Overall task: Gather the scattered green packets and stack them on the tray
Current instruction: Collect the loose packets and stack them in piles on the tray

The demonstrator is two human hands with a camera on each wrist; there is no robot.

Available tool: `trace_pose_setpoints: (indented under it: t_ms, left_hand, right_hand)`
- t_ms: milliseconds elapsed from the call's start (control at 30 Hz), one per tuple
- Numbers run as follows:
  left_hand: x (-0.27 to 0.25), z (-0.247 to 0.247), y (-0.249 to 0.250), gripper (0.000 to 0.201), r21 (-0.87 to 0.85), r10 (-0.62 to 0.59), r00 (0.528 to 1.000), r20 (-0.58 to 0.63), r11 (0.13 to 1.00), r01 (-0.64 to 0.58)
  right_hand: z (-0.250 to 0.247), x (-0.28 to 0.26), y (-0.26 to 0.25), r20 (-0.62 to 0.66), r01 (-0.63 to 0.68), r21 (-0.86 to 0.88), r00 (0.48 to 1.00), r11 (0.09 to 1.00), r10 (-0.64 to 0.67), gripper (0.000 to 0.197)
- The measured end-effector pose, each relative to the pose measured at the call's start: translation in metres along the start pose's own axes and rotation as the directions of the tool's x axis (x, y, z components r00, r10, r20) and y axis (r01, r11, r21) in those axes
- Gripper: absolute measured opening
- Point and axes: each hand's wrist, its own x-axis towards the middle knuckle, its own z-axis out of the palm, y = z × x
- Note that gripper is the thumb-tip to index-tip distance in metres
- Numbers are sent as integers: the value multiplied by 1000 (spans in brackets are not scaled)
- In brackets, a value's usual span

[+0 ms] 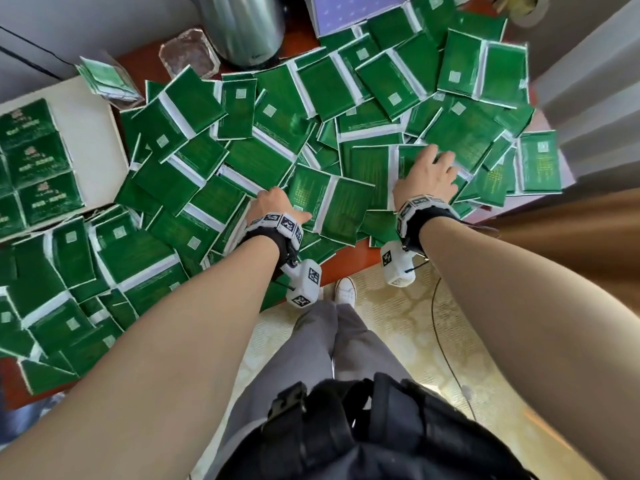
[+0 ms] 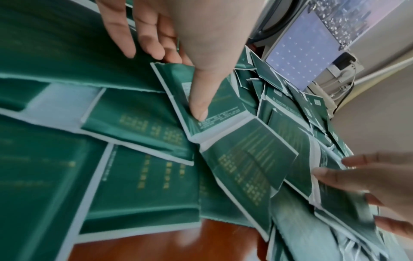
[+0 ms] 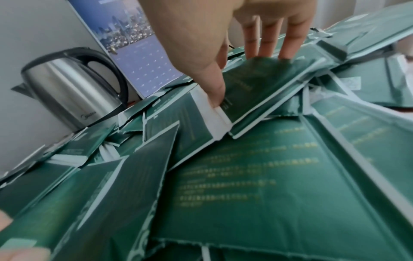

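Green packets with white borders lie in an overlapping heap across the red-brown table. A white tray at the left holds rows of green packets. My left hand is on a joined pair of packets near the front edge. Its thumb presses on top of the packet while its fingers meet the far edge. My right hand spans another packet, thumb on the white seam, fingertips on the far edge.
A steel kettle and a desk calendar stand at the back. A glass dish and a clear holder with packets sit behind the tray. A wall closes the right side. Below the table edge are my legs and the floor.
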Motion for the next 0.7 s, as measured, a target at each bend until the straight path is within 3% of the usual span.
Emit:
trace_pose_setpoints:
  t_ms: [133,300,400,533,700]
  left_hand:
    - [-1,-5,5,54,-24,21,998,56,1000,-20]
    - [-12,-16,9,37,-166,38,996,76,986,-25]
    - [-16,-26,7,38,-250,47,997,60,968,-30]
    - [-18,-44,-2,33,-262,42,999,-16,964,-44]
    - [-23,-40,-10,29,-93,121,984,-131,987,-134]
  right_hand:
    - [-8,3,6,-38,25,111,999,994,-21,71]
    - [-23,2,8,-32,140,130,990,982,-137,86]
    - [-35,1,4,-2,160,170,987,972,-162,91]
    - [-50,6,-6,34,201,153,977,968,-209,70]
    - [-40,-4,-14,45,328,8,944,945,-328,56]
